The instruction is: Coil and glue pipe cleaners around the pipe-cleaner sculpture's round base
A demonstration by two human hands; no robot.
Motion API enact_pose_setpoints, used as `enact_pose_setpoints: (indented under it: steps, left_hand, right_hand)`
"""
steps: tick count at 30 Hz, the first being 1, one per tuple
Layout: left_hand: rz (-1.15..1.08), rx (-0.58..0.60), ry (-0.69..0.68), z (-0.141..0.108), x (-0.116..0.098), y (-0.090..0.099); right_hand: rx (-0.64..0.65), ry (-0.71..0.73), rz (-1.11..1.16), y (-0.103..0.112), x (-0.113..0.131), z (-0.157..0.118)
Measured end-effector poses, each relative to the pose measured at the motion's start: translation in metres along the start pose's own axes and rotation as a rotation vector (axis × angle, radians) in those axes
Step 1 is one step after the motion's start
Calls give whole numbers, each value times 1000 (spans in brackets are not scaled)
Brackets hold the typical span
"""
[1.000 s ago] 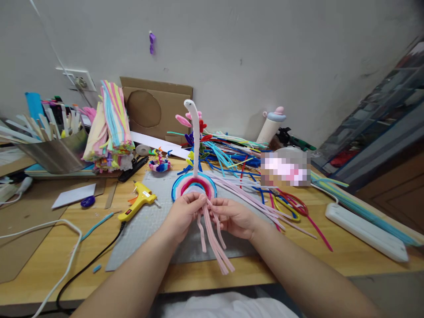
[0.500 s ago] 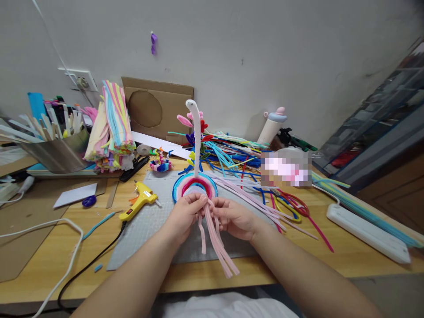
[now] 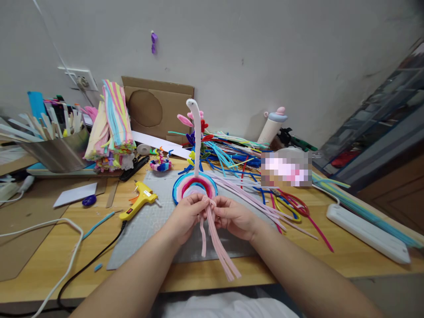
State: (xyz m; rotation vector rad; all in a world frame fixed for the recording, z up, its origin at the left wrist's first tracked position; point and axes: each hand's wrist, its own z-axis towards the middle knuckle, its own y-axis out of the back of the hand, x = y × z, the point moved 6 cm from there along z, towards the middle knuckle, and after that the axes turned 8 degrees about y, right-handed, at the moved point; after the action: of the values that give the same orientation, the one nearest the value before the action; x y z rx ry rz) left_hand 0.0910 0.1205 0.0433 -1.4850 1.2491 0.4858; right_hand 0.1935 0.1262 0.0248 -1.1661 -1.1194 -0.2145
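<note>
Several pale pink pipe cleaners (image 3: 219, 247) hang down between my hands over the front of the grey mat (image 3: 142, 238). My left hand (image 3: 189, 215) pinches their upper end, and my right hand (image 3: 233, 215) pinches it from the other side, fingertips close together. One shorter strand dangles below my left fingers. Just behind my hands lies a round coil (image 3: 178, 185) in blue, pink and magenta. A white fuzzy stem (image 3: 198, 141) with a bent top stands upright at the coil's back edge.
A yellow glue gun (image 3: 141, 202) lies to the left, its black cord running forward. Pale pink pipe cleaners (image 3: 245, 194), red-handled scissors (image 3: 294, 202) and a white power strip (image 3: 367, 234) are on the right. Behind stand pipe cleaner bundles (image 3: 115, 119) and cardboard (image 3: 172, 101).
The strand that hung close by my right fingers has shifted inward towards the others. The hanging ends have moved slightly down and right. Both hands keep their pinch in nearly the same place.
</note>
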Motion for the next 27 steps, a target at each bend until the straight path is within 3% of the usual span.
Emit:
enact_pose_setpoints:
  steps: [15, 27]
  left_hand:
    - [154, -224, -247, -3, -20, 16]
    - [137, -86, -89, 7, -1, 13]
  right_hand:
    - [-92, -96, -33, 7, -6, 1]
    - [-84, -67, -8, 6, -4, 2]
